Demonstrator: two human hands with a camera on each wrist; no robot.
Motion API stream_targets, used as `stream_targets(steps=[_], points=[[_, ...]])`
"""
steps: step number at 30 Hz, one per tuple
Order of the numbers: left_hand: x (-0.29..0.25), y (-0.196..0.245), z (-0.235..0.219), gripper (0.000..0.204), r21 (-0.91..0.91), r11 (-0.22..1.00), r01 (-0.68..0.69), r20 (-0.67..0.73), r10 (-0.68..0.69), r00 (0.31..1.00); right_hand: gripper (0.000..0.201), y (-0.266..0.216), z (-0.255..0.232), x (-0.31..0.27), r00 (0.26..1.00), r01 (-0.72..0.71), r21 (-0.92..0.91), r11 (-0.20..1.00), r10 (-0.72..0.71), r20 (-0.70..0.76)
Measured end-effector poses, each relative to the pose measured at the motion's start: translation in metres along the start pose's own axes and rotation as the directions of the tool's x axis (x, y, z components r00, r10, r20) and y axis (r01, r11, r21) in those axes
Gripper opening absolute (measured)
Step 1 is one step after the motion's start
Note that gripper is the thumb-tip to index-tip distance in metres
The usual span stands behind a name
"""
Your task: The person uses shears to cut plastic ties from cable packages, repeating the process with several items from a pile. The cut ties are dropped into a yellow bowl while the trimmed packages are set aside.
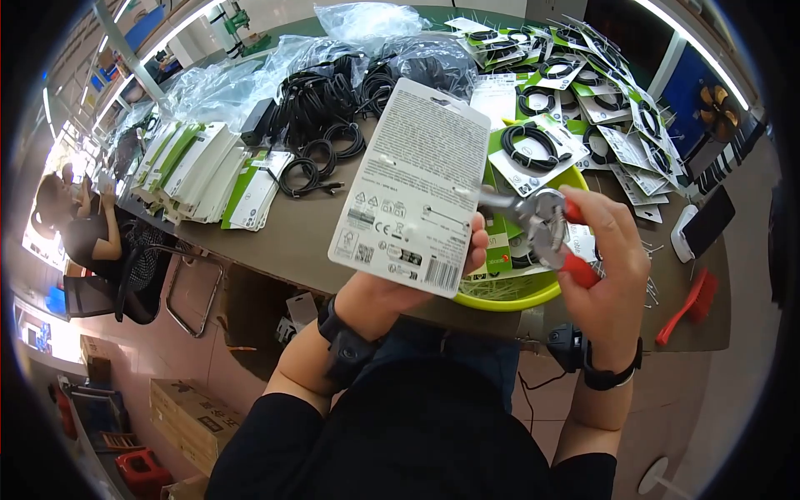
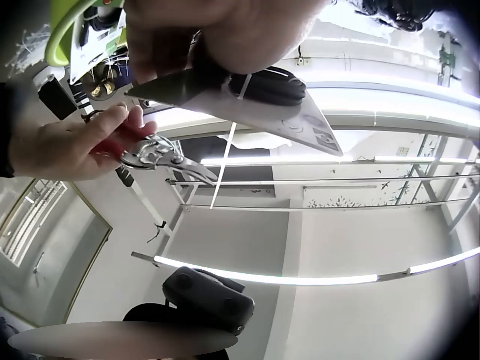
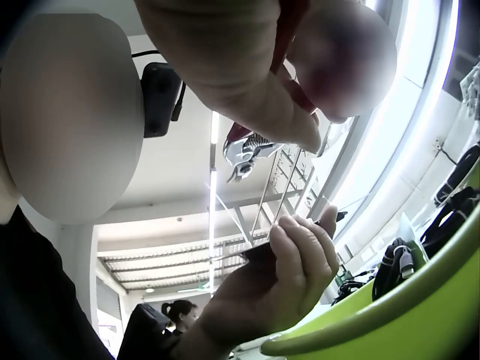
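Observation:
My left hand (image 1: 392,292) holds a printed white card (image 1: 412,183) from beneath, its text side up and fingertips curled over the right edge. In the left wrist view a coiled black cable (image 2: 274,86) lies against the card's other face, and a thin white strip (image 2: 223,165) sticks out from it. My right hand (image 1: 612,271) grips red-handled metal pliers (image 1: 546,218), their tip close to the card's right edge. The pliers (image 2: 154,152) also show beside the card in the left wrist view.
Below the hands stands a yellow-green basin (image 1: 533,292) with carded cables. More carded cables (image 1: 617,108) are heaped at the right. Card stacks (image 1: 187,171), loose black cables (image 1: 312,104) and clear plastic bags (image 1: 225,87) lie at left and behind. A red brush (image 1: 690,304) and a phone (image 1: 712,218) are at right.

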State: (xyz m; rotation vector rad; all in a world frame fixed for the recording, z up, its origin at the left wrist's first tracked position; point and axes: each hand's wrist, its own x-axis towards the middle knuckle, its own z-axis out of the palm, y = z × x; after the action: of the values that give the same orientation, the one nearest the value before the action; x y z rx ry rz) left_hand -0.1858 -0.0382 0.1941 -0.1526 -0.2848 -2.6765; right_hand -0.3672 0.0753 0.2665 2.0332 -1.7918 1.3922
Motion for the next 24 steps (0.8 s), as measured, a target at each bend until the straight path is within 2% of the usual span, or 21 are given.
stream_targets(steps=[2,3,6,8,11,15,19,22,24], points=[[0.001,-0.001,0.011,0.056,0.110,0.986,-0.123,-0.036,0.128,0.991,0.045,-0.001,-0.001,-0.002,0.989,0.147,-0.219,0.965,-0.138,0.058],[0.002,-0.001,0.013,0.056,0.165,0.970,-0.179,-0.048,0.189,0.981,0.045,-0.001,0.000,-0.002,0.989,0.148,-0.220,0.964,-0.138,0.060],[0.002,0.000,0.007,0.056,0.168,0.973,-0.155,-0.007,0.159,0.987,0.044,-0.003,0.005,-0.005,0.979,0.177,-0.271,0.946,-0.141,0.147],[0.002,0.001,0.004,0.056,0.175,0.974,-0.144,0.013,0.144,0.990,0.044,-0.003,0.008,-0.005,0.979,0.179,-0.268,0.947,-0.144,0.146],[0.003,0.002,0.001,0.057,0.322,0.933,-0.159,0.042,0.153,0.987,0.043,-0.004,0.011,-0.005,0.979,0.184,-0.261,0.948,-0.151,0.140],[0.003,-0.002,0.007,0.058,0.273,0.948,-0.164,-0.020,0.176,0.984,0.042,-0.002,0.013,-0.008,0.971,0.216,-0.310,0.926,-0.169,0.169],[0.002,-0.003,0.011,0.054,0.165,0.966,-0.201,-0.045,0.211,0.976,0.045,0.004,0.014,-0.011,0.973,0.124,-0.220,0.968,-0.075,0.220],[-0.006,0.020,0.004,0.047,0.257,0.937,-0.235,0.010,0.241,0.971,0.049,0.010,0.006,-0.008,0.985,-0.161,0.105,0.981,0.153,0.078],[-0.007,0.025,0.006,0.043,0.292,0.923,-0.249,0.035,0.249,0.968,0.050,0.014,0.001,-0.009,0.986,-0.162,0.106,0.981,0.157,0.055]])
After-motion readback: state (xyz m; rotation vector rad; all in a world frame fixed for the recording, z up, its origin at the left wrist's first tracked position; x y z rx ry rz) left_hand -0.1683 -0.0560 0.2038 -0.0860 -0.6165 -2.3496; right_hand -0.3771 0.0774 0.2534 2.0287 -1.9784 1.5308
